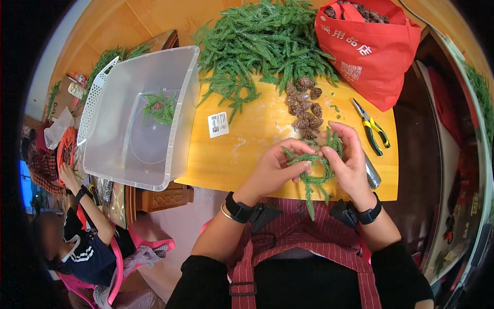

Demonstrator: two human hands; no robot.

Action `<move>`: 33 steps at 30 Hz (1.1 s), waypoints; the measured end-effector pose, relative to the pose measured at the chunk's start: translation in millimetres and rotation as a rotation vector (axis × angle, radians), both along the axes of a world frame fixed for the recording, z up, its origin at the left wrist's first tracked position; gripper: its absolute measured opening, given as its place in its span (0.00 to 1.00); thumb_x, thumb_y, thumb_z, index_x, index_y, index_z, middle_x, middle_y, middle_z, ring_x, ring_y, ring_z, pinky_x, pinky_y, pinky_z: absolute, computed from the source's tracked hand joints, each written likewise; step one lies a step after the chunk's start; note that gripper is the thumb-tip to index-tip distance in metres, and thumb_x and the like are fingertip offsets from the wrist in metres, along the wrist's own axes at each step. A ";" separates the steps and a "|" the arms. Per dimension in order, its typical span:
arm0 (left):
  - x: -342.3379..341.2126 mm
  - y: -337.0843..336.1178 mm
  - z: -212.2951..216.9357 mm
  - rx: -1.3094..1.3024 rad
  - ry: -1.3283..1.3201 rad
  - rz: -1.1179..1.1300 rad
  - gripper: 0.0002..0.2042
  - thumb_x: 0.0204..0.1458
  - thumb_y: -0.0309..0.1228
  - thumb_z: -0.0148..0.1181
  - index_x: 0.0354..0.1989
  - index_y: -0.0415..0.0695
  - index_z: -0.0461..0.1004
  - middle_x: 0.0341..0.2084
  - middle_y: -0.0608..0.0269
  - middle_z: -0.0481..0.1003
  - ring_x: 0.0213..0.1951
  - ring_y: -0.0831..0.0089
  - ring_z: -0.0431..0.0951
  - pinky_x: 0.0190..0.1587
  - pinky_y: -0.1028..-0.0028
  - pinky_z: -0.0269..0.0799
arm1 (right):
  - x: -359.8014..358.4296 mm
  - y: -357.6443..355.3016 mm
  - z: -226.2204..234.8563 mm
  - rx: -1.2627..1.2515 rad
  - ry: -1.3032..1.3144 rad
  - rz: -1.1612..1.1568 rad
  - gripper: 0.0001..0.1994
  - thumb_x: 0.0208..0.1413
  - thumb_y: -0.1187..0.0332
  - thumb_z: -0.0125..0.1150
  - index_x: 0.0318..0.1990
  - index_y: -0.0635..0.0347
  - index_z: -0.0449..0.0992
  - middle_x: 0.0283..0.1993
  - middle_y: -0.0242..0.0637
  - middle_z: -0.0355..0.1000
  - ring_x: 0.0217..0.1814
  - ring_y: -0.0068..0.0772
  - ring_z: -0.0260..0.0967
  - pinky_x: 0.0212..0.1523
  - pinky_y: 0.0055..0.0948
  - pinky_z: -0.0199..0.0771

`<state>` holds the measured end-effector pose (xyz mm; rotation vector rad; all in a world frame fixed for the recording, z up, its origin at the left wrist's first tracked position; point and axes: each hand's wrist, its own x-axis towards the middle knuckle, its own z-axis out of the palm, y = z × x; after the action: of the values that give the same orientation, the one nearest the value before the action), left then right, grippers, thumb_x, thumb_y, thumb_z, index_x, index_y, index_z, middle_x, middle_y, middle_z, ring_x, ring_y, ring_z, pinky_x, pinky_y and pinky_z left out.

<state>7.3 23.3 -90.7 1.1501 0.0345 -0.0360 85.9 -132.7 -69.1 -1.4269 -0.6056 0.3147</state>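
Note:
Above the table's near edge, a green artificial pine sprig is held between both hands, its strands bent into a rough loop with one tip hanging down. My left hand pinches it from the left with thumb and fingers. On the other side, my right hand grips an upright strand between thumb and fingers. Just beyond the hands lies a cluster of brown pine cones. Pliers with yellow and black handles rest to the right, and a dark cylinder is partly hidden by my right hand.
A large heap of green pine sprigs covers the table's far side. A red bag of pine cones stands far right. At left, a clear plastic bin holds a sprig with a cone. A white label lies nearby. Another person works at left.

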 end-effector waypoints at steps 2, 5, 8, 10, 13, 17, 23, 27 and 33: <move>0.1 0.7 -1.2 0.005 -0.002 -0.001 0.09 0.49 0.19 0.54 0.40 0.40 0.68 0.36 0.64 0.69 0.32 0.78 0.75 0.25 0.83 0.67 | 2.1 -2.2 -2.4 -0.007 0.013 0.022 0.15 0.51 0.80 0.53 0.48 0.64 0.64 0.43 0.36 0.63 0.44 0.22 0.64 0.41 0.20 0.68; 0.7 0.6 -0.4 0.075 -0.050 0.017 0.08 0.50 0.19 0.54 0.39 0.40 0.68 0.36 0.64 0.69 0.32 0.78 0.75 0.24 0.84 0.66 | 7.1 -6.7 -5.6 -0.125 -0.021 0.059 0.14 0.53 0.77 0.52 0.48 0.64 0.63 0.41 0.33 0.64 0.38 0.19 0.65 0.42 0.18 0.64; 0.7 -2.0 2.1 0.102 -0.044 0.065 0.08 0.49 0.19 0.54 0.38 0.40 0.69 0.35 0.63 0.69 0.31 0.78 0.75 0.22 0.85 0.66 | 11.5 -9.1 -3.0 -0.213 -0.010 0.080 0.13 0.54 0.74 0.51 0.48 0.63 0.64 0.41 0.31 0.65 0.39 0.19 0.65 0.41 0.18 0.64; 2.3 -1.8 -3.2 0.252 -0.203 0.151 0.07 0.49 0.18 0.54 0.36 0.41 0.70 0.35 0.64 0.69 0.31 0.78 0.75 0.21 0.87 0.65 | 17.5 -11.6 -2.8 -0.345 -0.182 0.106 0.12 0.56 0.72 0.48 0.48 0.63 0.64 0.42 0.31 0.65 0.42 0.21 0.64 0.43 0.20 0.63; 2.7 0.6 -6.3 0.393 -0.315 0.217 0.09 0.44 0.16 0.56 0.34 0.41 0.72 0.34 0.63 0.70 0.33 0.74 0.75 0.26 0.82 0.69 | 21.0 -14.1 5.0 -0.145 -0.095 -0.024 0.12 0.57 0.70 0.46 0.48 0.63 0.65 0.42 0.32 0.65 0.46 0.23 0.62 0.46 0.22 0.62; 1.1 6.0 7.5 0.687 -0.548 0.266 0.12 0.38 0.13 0.57 0.33 0.40 0.73 0.33 0.61 0.72 0.36 0.68 0.75 0.34 0.75 0.71 | 62.9 -59.7 16.1 -0.739 -0.591 -0.281 0.15 0.52 0.71 0.53 0.47 0.63 0.65 0.45 0.41 0.66 0.52 0.36 0.62 0.49 0.30 0.62; -7.5 -2.7 28.1 0.788 -0.566 0.243 0.15 0.33 0.12 0.59 0.32 0.43 0.74 0.36 0.58 0.74 0.37 0.65 0.74 0.39 0.72 0.70 | 93.3 -109.4 -17.5 -1.134 -0.608 -0.142 0.21 0.41 0.68 0.63 0.45 0.63 0.66 0.46 0.46 0.63 0.50 0.47 0.60 0.50 0.35 0.63; -10.8 -8.9 31.8 0.755 -0.665 0.354 0.15 0.34 0.13 0.61 0.32 0.44 0.75 0.35 0.57 0.71 0.36 0.66 0.74 0.35 0.74 0.71 | 103.9 -103.6 -4.9 -1.194 -0.564 -0.076 0.20 0.42 0.67 0.61 0.44 0.64 0.67 0.46 0.49 0.62 0.48 0.51 0.61 0.51 0.37 0.62; -17.8 -8.9 41.9 0.885 -0.724 0.376 0.14 0.36 0.15 0.60 0.33 0.44 0.77 0.35 0.58 0.69 0.34 0.68 0.72 0.32 0.75 0.70 | 106.7 -103.4 1.7 -1.067 -0.492 -0.151 0.10 0.46 0.70 0.50 0.35 0.67 0.67 0.40 0.47 0.61 0.43 0.44 0.62 0.43 0.32 0.64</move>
<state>-10.5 14.4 -48.8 1.9579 -0.4134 0.7986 192.5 -236.1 -67.3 -2.6109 -0.7573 0.1544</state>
